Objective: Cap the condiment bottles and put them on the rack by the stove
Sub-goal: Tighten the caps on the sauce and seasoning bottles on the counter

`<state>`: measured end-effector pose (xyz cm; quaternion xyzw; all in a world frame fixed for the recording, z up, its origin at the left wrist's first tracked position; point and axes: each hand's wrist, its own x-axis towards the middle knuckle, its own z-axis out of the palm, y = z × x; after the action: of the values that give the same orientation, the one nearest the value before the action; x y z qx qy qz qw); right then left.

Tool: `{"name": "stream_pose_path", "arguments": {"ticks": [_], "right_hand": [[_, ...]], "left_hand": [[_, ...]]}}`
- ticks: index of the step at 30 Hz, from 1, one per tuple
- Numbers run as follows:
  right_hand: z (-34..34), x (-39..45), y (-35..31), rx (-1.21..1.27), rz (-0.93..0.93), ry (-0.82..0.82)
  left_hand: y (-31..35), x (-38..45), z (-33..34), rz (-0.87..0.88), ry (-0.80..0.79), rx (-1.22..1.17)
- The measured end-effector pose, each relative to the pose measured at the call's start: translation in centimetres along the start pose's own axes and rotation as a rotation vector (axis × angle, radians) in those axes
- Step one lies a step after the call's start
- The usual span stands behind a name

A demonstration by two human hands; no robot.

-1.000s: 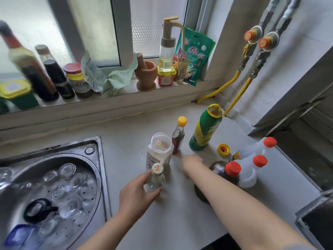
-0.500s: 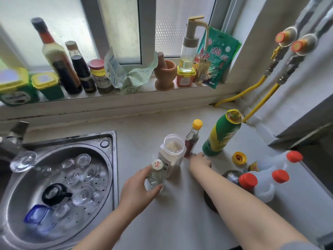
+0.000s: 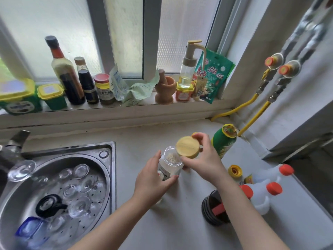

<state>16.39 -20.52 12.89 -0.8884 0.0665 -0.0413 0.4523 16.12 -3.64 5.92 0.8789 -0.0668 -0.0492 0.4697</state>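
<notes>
Now, at a kitchen counter (image 3: 180, 222) under the window, we see the capping begin: the right hand (image 3: 203, 159), which half a second ago lay empty on the counter by the small yellow-capped bottle, has come up holding a round wooden lid (image 3: 187, 146). The left hand (image 3: 153, 179), which then gripped a small glass shaker, now wraps the clear jar (image 3: 170, 164) with pale seeds in it; the shaker is hidden, probably behind that hand, though we cannot tell.

We read this as the first jar about to be closed, with nothing racked so far and no rack in view.

The right hand pinches the lid by its rim, thumb on the near edge and fingers curled over the far edge, its flat face tilted toward the camera. It hangs just above and to the right of the jar's open mouth, overlapping the rim but not seated. The forearm reaches in from the lower right. The left hand is half closed around the jar's near side, fingers spread over the label, steadying it upright on the counter.

Just beyond stands an open green bottle (image 3: 224, 141), its loose yellow cap (image 3: 235, 171) lying near the white jugs (image 3: 264, 193) with red caps. The sink (image 3: 106, 154) on the left holds glasses.
</notes>
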Motion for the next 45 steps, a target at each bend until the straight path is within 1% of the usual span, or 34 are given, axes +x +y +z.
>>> {"name": "stream_pose_path", "arguments": {"ticks": [2,5,6,7,9,10,11,13,15,18,21,26,30,32,37,40,42,45], "right_hand": [[1.0,0.8,0.1,0.010,-0.024,-0.038],[1.7,1.8,0.7,-0.051,-0.027,-0.112],[1.8,2.0,1.0,-0.092,-0.025,-0.150],[1.8,2.1,1.2,-0.130,-0.025,-0.189],[1.7,2.3,1.3,-0.199,-0.045,-0.248],[1.7,2.3,1.3,-0.241,-0.065,-0.278],[1.7,2.4,1.2,-0.290,-0.088,-0.310],[1.5,2.7,0.7,-0.386,-0.128,-0.366],[1.2,3.2,0.3,-0.484,-0.165,-0.420],[0.9,4.1,-0.6,-0.567,-0.202,-0.519],[0.9,4.5,-1.2,-0.610,-0.232,-0.578],[1.0,5.0,-1.5,-0.663,-0.237,-0.581],[1.4,5.3,-1.7,-0.715,-0.300,-0.620],[1.4,5.5,-1.9,-0.717,-0.289,-0.632],[1.5,6.0,-2.2,-0.789,-0.269,-0.654],[1.4,5.7,-2.2,-0.798,-0.312,-0.666],[1.5,5.4,-2.5,-0.897,-0.369,-0.675],[1.9,4.9,-2.7,-1.123,-0.484,-0.657]], "left_hand": [[0.5,0.6,-0.4,-0.037,-0.052,-0.014],[1.0,1.8,-1.8,-0.159,-0.146,-0.274],[0.8,2.3,-2.3,-0.183,-0.147,-0.352],[0.4,2.8,-2.7,-0.177,-0.130,-0.371],[-0.8,4.1,-3.4,-0.139,-0.112,-0.297],[-1.5,4.7,-3.7,-0.127,-0.138,-0.255],[-2.0,5.4,-3.9,-0.119,-0.195,-0.217],[-2.5,6.7,-4.0,-0.082,-0.363,-0.155],[-2.2,7.9,-3.9,-0.012,-0.511,-0.074],[-1.4,9.1,-2.9,0.114,-0.631,0.039],[-1.5,9.8,-1.9,0.126,-0.644,0.018],[-2.6,10.4,-1.3,0.161,-0.664,-0.058],[-2.9,10.5,-1.4,0.178,-0.665,-0.099],[-3.1,10.6,-1.5,0.182,-0.687,-0.118],[-3.4,10.6,-1.3,0.184,-0.703,-0.130],[-3.6,10.8,-1.2,0.182,-0.717,-0.138],[-3.6,10.9,-1.2,0.177,-0.721,-0.139],[-3.8,11.0,-1.1,0.171,-0.725,-0.148]]}}
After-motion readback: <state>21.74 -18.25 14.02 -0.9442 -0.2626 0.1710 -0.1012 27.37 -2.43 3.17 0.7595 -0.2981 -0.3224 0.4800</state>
